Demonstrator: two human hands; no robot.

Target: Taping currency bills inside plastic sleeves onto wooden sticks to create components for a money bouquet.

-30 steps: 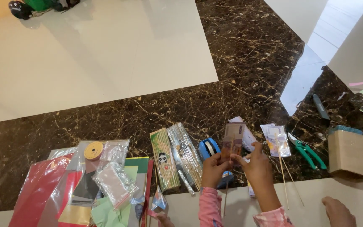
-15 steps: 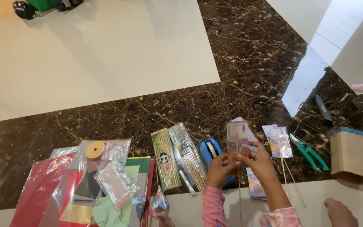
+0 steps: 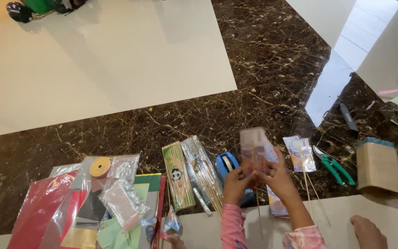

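Both hands meet low in the view over the dark marble floor (image 3: 272, 92): the left hand (image 3: 237, 183) and the right hand (image 3: 283, 177) have their fingers closed around a small clear plastic packet (image 3: 254, 146) held upright between them, its contents blurred and hard to read, with a thin wooden stick (image 3: 258, 216) hanging down below the grip. Just behind the left hand lies a blue tape dispenser (image 3: 226, 163), partly covered by the knuckles. To its left rest a clear sleeve of bamboo skewers (image 3: 203, 173) and a flat green skewer pack (image 3: 178, 180) with a panda picture. Further left is a heap of glossy cellophane bags and coloured paper sheets (image 3: 47, 207), red, green and black, topped by a spool of tan ribbon (image 3: 100, 167). Right of the hands lie another small clear packet (image 3: 302, 154) with sticks under it, green-handled pliers (image 3: 332, 165), and a brown cardboard box (image 3: 380, 168) with a teal edge. A dark utility knife (image 3: 348, 117) lies beyond. A bare foot (image 3: 369, 233) is cut off at the bottom edge, and pink sleeves hide the wrists. A pale glossy tile panel (image 3: 102, 60) fills the upper left.
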